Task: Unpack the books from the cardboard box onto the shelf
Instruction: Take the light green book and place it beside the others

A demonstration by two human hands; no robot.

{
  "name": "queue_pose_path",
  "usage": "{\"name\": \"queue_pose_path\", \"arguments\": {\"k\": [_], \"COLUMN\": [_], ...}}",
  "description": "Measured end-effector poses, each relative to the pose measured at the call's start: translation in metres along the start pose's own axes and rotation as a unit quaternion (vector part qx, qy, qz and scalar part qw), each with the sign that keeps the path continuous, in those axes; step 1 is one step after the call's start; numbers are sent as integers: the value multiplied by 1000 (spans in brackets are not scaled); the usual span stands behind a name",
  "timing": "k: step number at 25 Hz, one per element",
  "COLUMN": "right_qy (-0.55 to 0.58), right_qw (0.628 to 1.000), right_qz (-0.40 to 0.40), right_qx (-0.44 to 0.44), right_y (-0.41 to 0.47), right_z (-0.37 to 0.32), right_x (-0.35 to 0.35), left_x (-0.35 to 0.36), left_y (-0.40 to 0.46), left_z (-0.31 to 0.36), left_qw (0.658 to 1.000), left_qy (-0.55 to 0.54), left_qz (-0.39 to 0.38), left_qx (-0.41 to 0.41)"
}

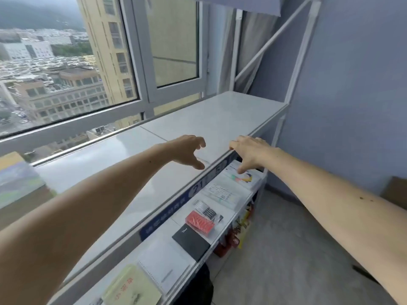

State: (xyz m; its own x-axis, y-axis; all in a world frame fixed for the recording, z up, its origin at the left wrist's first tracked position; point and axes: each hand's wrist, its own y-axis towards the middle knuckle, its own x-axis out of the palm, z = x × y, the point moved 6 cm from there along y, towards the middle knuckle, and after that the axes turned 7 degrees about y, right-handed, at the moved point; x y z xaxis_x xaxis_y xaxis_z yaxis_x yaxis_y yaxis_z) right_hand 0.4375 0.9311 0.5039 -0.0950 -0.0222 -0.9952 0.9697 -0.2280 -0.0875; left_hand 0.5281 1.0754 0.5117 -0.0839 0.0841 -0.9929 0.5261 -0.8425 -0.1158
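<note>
Here, both my hands hover empty over the sill edge.
Left hand (189, 150) and right hand (248, 153) loosely spread; book (241, 177) flat on shelf (229, 216), long axis along it.

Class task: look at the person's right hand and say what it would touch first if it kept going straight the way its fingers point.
Probably the white book with the colourful cover on the shelf; the right hand already reaches it, though contact is unclear.
</note>
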Motion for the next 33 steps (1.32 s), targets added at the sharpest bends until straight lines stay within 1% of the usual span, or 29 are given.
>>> {"name": "queue_pose_path", "arguments": {"k": [3, 5, 9, 14, 19, 22, 25, 29, 33], "right_qy": [11, 26, 49, 49, 82, 96, 105, 131, 156], "right_qw": [996, 989, 972, 954, 931, 916, 906, 896, 894], "right_qz": [-4, -14, -49, -82, -112, -137, -147, -149, -173], "right_qx": [88, 148, 226, 284, 337, 366, 383, 397, 382], "right_y": [-60, -104, -194, -300, -373, -393, -399, -397, -381], "right_z": [98, 166, 292, 437, 569, 645, 727, 834, 927], "right_x": [18, 33, 69, 111, 167, 201, 228, 258, 296], "left_x": [8, 19, 45, 76, 115, 137, 156, 178, 211], "left_y": [49, 81, 140, 199, 263, 316, 384, 476, 553], "left_z": [102, 179, 331, 512, 655, 726, 795, 871, 924], "left_qw": [993, 984, 966, 941, 919, 909, 900, 892, 894], "left_qy": [6, 20, 8, 0, 15, 25, 35, 48, 35], "left_qz": [-13, -26, -57, -101, -156, -166, -171, -201, -232], "left_qx": [114, 173, 251, 324, 363, 381, 399, 401, 383]}}
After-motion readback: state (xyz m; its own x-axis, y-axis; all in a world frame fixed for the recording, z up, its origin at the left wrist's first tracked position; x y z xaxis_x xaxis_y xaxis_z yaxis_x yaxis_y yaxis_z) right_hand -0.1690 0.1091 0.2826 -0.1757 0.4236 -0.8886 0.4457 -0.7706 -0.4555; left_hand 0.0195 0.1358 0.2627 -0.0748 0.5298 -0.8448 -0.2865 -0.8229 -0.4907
